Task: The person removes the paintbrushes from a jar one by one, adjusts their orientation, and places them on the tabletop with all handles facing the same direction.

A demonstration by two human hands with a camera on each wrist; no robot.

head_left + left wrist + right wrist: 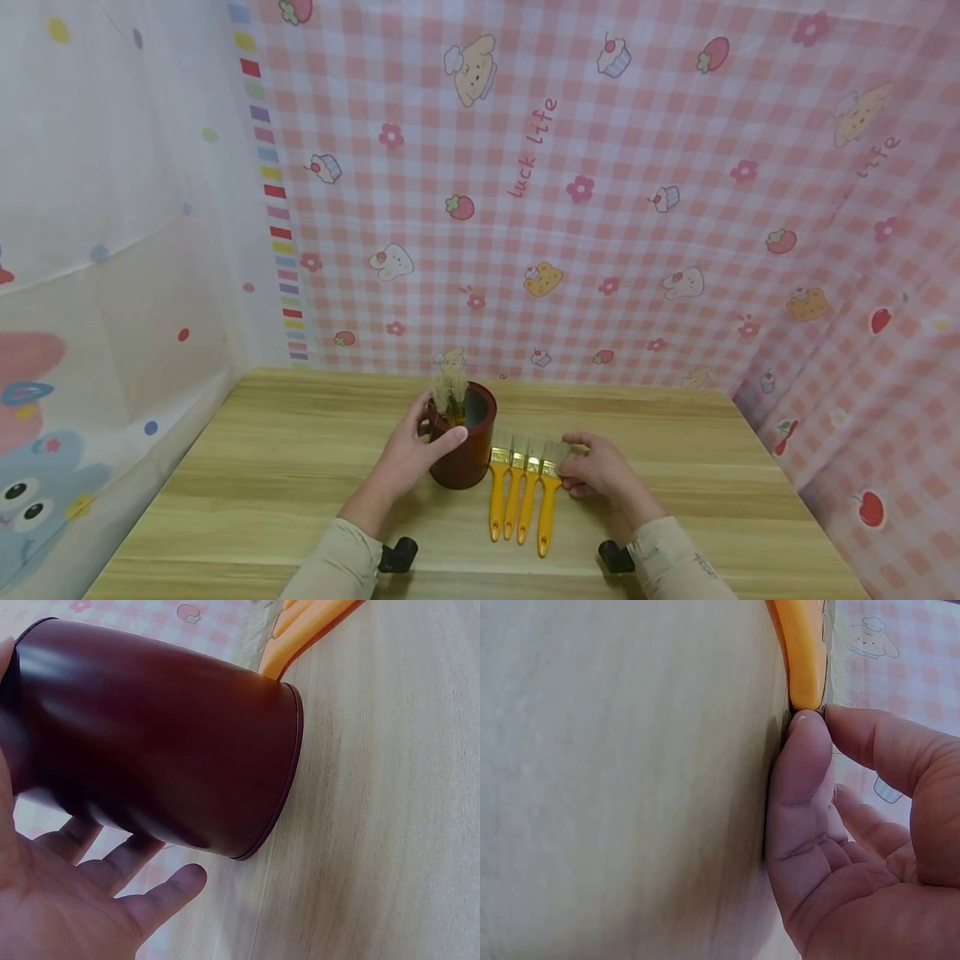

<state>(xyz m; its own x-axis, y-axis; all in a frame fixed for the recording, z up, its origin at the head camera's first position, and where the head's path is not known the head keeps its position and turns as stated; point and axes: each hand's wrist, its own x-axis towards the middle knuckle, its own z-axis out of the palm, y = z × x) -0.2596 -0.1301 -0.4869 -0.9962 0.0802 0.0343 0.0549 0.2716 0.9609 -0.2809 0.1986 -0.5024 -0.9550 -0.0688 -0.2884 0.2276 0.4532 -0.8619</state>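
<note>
A dark brown-red mug (471, 460) stands on the table with pale bristles (450, 395) rising above its rim. My left hand (417, 448) holds it from the left, thumb at the front rim and fingers around the far side; the left wrist view shows the mug's wall (157, 735) close up. Right of the mug, several yellow-handled paintbrushes lie in a row, bristles away from me. My right hand (598, 468) is beside the rightmost paintbrush (547, 518), and its fingertips (810, 742) touch that brush's edge near the metal band.
The wood-grain table (300, 467) reaches back to a pink checked cloth (525, 250). A white printed cloth (135, 208) hangs on the left. Black wrist mounts (399, 555) sit at both sleeves.
</note>
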